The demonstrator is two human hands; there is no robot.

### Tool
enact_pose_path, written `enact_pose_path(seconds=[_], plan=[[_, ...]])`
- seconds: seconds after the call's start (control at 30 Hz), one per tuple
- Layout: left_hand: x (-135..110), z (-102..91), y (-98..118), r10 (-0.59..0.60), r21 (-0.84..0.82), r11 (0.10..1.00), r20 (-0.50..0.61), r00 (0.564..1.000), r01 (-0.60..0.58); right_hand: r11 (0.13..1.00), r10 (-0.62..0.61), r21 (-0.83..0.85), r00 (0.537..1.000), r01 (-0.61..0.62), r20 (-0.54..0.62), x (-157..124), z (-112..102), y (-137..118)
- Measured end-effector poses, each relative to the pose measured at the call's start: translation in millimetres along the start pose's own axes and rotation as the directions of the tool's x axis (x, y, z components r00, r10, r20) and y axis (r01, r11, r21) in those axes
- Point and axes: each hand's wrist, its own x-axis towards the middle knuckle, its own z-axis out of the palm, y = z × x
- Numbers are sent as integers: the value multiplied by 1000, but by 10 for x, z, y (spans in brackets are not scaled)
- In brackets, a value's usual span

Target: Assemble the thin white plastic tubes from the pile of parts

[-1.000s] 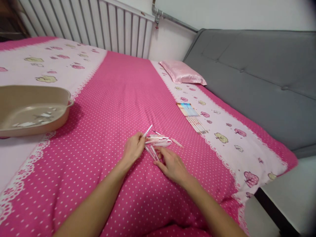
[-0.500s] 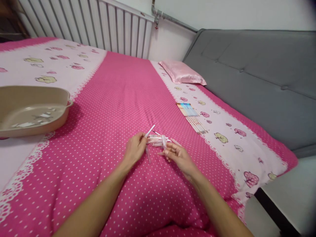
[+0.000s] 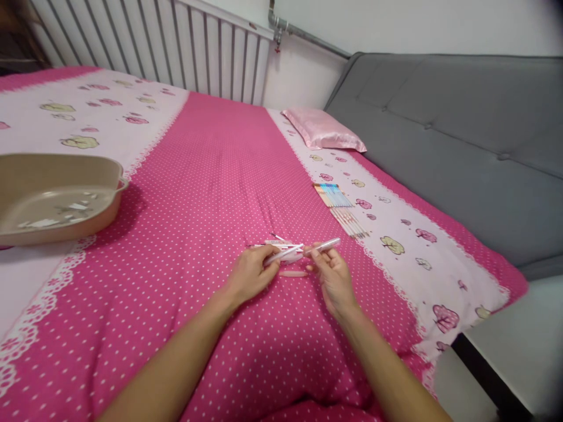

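Observation:
My left hand (image 3: 251,272) is closed around a slim white pen-like stick (image 3: 285,255), its tip pointing right toward the other hand. Between the thumb and fingers of my right hand (image 3: 335,280) is a clear, pinkish plastic tube (image 3: 328,244), tilted up to the right. The stick's tip and the tube's near end are close together; whether they touch I cannot tell. Behind and below my hands lies a loose pile of thin white and pink sticks (image 3: 281,244), partly hidden by the fingers. One pale pink tube (image 3: 294,274) lies apart, nearer to me.
A beige plastic basin (image 3: 65,230) holding white scraps stands at the left on the pink dotted bedspread (image 3: 211,176). To the right lie a row of blue-topped pens (image 3: 334,195) and a row of pale sticks (image 3: 349,223). A pink pillow (image 3: 323,129) rests by the grey headboard (image 3: 440,135).
The white stick in my left hand has swung from pointing up to pointing right. My right hand has moved slightly right, and its clear tube has turned from upright to slanting right.

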Motion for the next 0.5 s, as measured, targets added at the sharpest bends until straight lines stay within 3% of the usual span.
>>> enact_pose_path(seconds=[0.5], plan=[[0, -10, 31, 14, 33, 999, 62, 998, -16, 997, -47, -59, 998, 44, -46, -14, 20, -29]])
